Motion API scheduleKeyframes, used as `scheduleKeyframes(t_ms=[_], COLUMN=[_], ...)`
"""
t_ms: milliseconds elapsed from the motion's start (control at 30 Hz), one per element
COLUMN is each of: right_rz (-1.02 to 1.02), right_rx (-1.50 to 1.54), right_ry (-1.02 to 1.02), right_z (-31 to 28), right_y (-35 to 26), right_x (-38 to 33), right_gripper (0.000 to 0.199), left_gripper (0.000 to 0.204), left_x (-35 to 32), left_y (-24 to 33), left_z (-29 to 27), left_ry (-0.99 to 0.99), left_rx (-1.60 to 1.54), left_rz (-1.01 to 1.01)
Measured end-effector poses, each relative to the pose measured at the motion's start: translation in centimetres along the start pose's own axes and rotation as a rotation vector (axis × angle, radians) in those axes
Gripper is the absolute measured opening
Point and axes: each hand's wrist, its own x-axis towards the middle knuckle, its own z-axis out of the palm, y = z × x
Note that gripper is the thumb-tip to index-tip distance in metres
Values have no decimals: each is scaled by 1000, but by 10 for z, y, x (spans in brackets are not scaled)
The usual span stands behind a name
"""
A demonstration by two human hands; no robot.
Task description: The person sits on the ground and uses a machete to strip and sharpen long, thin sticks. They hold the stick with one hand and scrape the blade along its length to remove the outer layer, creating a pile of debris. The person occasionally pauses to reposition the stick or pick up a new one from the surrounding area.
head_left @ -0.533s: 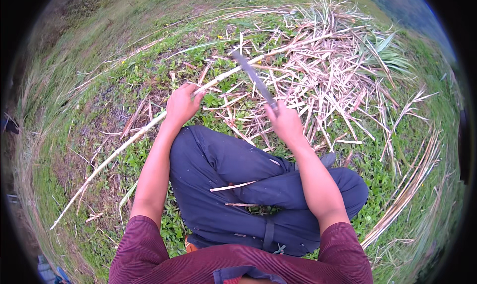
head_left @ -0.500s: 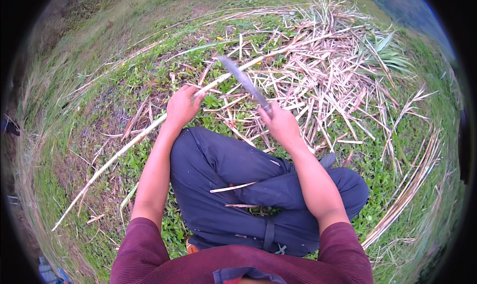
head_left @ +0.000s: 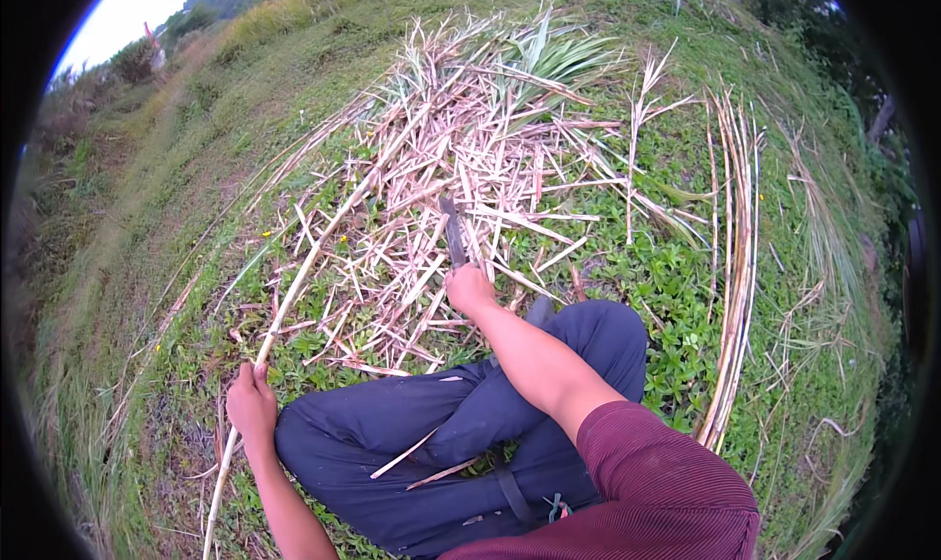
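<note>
Stalk (head_left: 294, 291), long, pale and slender

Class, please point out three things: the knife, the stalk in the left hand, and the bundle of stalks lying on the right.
Knife (head_left: 453, 235): head view, on the blade.
Stalk (head_left: 296, 284): head view, partway along its length.
Bundle (head_left: 742, 286): head view, near its middle.
</note>
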Motion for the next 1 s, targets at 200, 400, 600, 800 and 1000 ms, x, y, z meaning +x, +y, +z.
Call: scheduleKeyframes(t_ms=[200, 400, 600, 800, 1000], right_rz=[-338, -259, -410, -602, -906], right_rx=[-203, 1126, 1286, 1278, 1068], right_ry=[-46, -765, -759, -513, -21], right_z=[-18, -42, -80, -133, -190], right_y=[-48, -117, -121, -133, -115], right_x=[-41, -118, -179, -170, -209], right_gripper=[63, 55, 19, 22, 35], left_gripper=[19, 19, 21, 19, 21], left_x=[-77, -205, -282, -228, -92], left_y=[-22, -7, 41, 55, 20], left_z=[-82, -164, -191, -205, -228], left_ry=[207, 213, 133, 200, 713], left_rx=[211, 284, 200, 188, 358], left_rz=[126, 135, -24, -23, 193])
